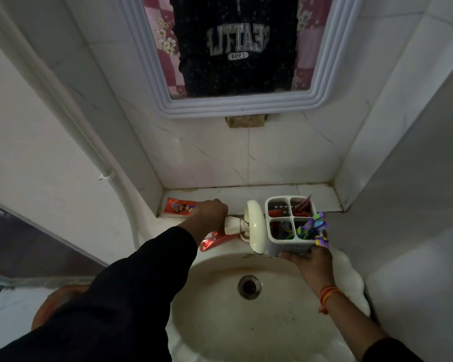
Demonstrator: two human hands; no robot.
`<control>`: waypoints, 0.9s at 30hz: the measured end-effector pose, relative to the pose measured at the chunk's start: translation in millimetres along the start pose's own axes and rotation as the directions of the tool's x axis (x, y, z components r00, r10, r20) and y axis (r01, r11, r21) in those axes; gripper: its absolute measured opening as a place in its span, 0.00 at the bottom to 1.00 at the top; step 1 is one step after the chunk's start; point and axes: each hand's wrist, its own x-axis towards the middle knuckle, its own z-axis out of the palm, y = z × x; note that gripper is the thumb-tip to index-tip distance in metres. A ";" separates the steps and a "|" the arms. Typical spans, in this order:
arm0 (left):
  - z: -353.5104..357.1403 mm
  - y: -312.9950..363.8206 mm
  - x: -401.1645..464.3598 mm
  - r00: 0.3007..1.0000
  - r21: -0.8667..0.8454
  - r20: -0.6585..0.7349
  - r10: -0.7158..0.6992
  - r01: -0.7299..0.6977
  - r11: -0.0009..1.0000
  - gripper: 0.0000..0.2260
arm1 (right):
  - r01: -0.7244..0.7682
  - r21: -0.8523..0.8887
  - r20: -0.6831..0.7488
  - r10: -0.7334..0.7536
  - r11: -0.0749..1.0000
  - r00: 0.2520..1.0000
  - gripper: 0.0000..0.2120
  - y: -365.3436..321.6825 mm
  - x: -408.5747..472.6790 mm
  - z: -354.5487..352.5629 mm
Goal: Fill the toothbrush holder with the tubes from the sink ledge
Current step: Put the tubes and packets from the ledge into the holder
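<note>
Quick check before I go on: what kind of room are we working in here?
Most likely a small home bathroom. A white washbasin with a tap sits under a framed wall mirror, the walls are tiled, and the right hand holds a toothbrush holder over the basin.

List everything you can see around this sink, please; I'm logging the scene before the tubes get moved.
toothbrush holder: one, white, four compartments, held over the basin's right rim
tubes in holder: count unclear, red, rear compartments
toothbrushes: several, purple, green and blue, front right compartment
tube on ledge: one, red, lying flat at the ledge's left end
tube by tap: one, red, lying on the sink rim left of the tap
tap: one, cream, behind the basin
sink: one, cream, metal drain in the middle
mirror: one, grey frame, on the wall above
left hand: closed on the ledge tube's near end
right hand: gripping the holder from below
</note>
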 end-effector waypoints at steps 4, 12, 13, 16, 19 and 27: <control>0.6 -0.5 -0.1 0.999 0.010 0.037 0.019 -0.020 1.000 0.13 | 0.011 -0.014 -0.028 -0.012 1.000 1.000 0.38 -0.2 -0.9 0.9; 2.1 -2.4 -1.1 1.000 -0.041 0.014 0.025 -0.025 0.999 0.08 | -0.006 0.054 0.000 0.006 0.998 1.000 0.45 1.7 -0.3 0.7; 0.5 -4.3 -0.6 1.000 -0.049 -0.010 0.020 -0.020 0.999 0.08 | -0.007 0.057 0.004 0.007 0.998 1.000 0.45 1.9 -0.3 0.6; -6.6 -11.7 1.2 0.996 -0.118 -0.094 -0.003 -0.008 0.993 0.07 | -0.016 0.071 0.011 0.016 0.997 1.000 0.49 3.6 0.9 1.6; -17.9 -14.9 0.9 0.981 -0.219 -0.191 -0.040 -0.003 0.976 0.10 | -0.004 0.072 0.007 0.004 0.997 1.000 0.47 2.4 0.0 0.7; -60.5 2.8 -2.3 0.875 -0.600 -0.465 -0.137 -0.197 0.776 0.08 | 0.060 0.028 -0.036 -0.059 0.998 0.998 0.41 -4.5 -1.7 1.6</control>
